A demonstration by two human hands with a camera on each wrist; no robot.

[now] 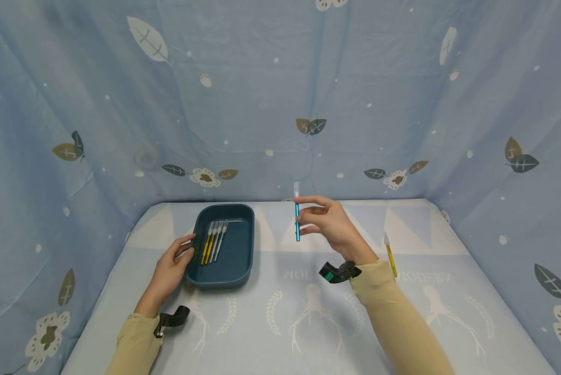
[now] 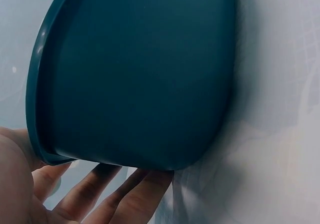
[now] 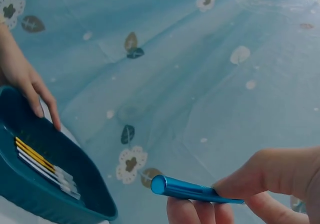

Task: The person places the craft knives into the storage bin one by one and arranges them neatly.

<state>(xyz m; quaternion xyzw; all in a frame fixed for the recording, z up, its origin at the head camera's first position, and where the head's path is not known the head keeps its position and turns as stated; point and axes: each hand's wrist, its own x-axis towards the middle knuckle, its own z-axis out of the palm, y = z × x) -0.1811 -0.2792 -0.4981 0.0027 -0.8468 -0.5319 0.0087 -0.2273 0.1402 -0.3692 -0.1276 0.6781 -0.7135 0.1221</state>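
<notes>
In the head view, my right hand (image 1: 329,221) holds a slim blue metallic craft knife (image 1: 297,221) upright above the table, pinched between thumb and fingers. Its clear cap points up. The right wrist view shows the blue knife's flat handle end, with the thumb (image 3: 240,176) laid along it. My left hand (image 1: 170,271) rests against the left side of a dark teal tray (image 1: 228,284), fingers loosely bent at the rim and outer wall. Inside the tray lie two yellow craft knives (image 1: 207,249) and silver ones (image 1: 219,247) side by side, caps toward the far end.
Another yellow craft knife (image 1: 390,259) lies on the table to the right, beside my right forearm. A pale patterned cloth covers the table (image 1: 280,333). Blue printed curtain (image 1: 271,104) hangs behind the table and along both sides.
</notes>
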